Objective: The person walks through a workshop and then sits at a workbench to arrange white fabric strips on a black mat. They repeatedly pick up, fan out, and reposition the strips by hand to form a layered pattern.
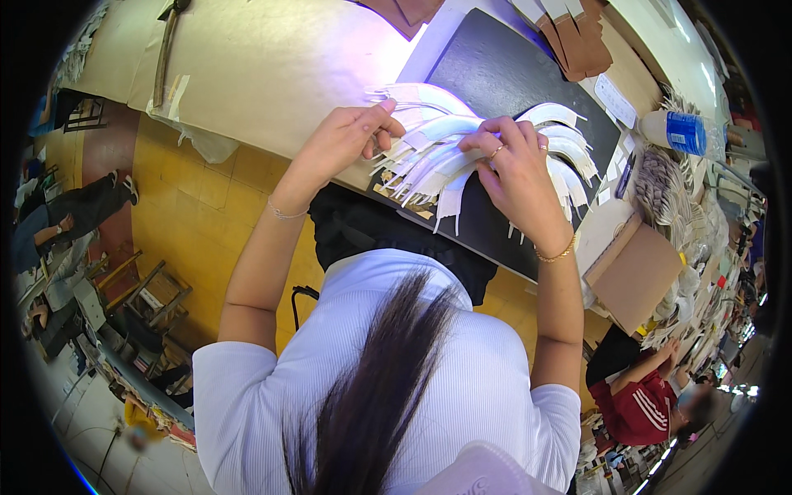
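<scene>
Curved white strips (437,161) lie fanned in bunches across the near half of a black board (487,58), some ends reaching past its left edge. The person's right hand (513,161) rests on them, fingers bent; the left hand (351,136) curls by their left ends. I can't tell whether either pinches a strip. A hammer (165,58) lies toward the left end of the desk (272,66).

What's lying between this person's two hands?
In the head view, a bunch of curved white strips lies between the left hand and the right hand.
</scene>
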### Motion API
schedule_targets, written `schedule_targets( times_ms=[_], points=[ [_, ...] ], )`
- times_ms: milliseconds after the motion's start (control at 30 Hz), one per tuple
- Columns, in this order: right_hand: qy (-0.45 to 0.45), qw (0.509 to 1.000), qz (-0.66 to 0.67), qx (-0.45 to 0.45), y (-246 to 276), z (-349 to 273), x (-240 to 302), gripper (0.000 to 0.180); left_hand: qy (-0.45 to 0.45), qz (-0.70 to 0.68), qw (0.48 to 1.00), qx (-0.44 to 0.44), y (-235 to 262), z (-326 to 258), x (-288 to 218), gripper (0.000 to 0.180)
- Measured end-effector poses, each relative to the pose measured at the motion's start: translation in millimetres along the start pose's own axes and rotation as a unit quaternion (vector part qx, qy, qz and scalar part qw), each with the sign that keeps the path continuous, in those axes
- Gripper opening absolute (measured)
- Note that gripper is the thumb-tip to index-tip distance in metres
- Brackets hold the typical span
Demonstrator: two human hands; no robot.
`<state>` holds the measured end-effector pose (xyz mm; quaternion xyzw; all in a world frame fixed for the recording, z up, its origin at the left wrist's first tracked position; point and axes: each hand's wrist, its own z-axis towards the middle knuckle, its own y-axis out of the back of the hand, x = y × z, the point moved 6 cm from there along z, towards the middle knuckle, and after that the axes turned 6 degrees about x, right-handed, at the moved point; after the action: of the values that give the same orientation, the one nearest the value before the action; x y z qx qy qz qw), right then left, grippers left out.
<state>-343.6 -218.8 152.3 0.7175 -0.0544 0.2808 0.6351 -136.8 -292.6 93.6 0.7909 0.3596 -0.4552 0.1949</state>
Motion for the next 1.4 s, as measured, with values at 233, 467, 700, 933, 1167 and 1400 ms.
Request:
schedule_targets(
  times_ms=[233, 467, 700, 933, 1167, 1400],
  points=[
    [0.0, 1.0, 0.006, 0.003, -0.9, -0.1, -2.2, 0.033, -0.019, 0.005, 0.999, -0.029, -1.6, -7.2, -6.4, 0.046],
    [-0.001, 0.999, 0.034, 0.009, -0.2, 0.3, -4.6, 0.033, -0.012, 0.077, 0.997, -0.006, -32.6, -27.5, -5.8, 0.023],
    [-0.011, 0.997, 0.044, -0.06, 4.6, -5.8, -5.8, 0.035, -0.092, 0.264, 0.959, -0.038, -63.2, -31.3, -19.4, 0.028],
    [-0.119, 0.941, 0.198, -0.249, 6.5, -37.9, 0.6, 0.031, 0.086, -0.074, 0.992, 0.058, -62.7, -22.0, -4.5, 0.021],
    [0.013, 0.972, 0.103, -0.211, 2.1, -26.8, 23.4, 0.032, 0.035, -0.098, 0.992, 0.072, -60.7, -21.7, -3.1, 0.018],
    [-0.052, 0.951, 0.196, -0.232, -3.0, -27.2, 19.5, 0.025, -0.165, 0.009, 0.986, 0.033, -69.9, -21.7, -19.1, 0.014]
  ],
)
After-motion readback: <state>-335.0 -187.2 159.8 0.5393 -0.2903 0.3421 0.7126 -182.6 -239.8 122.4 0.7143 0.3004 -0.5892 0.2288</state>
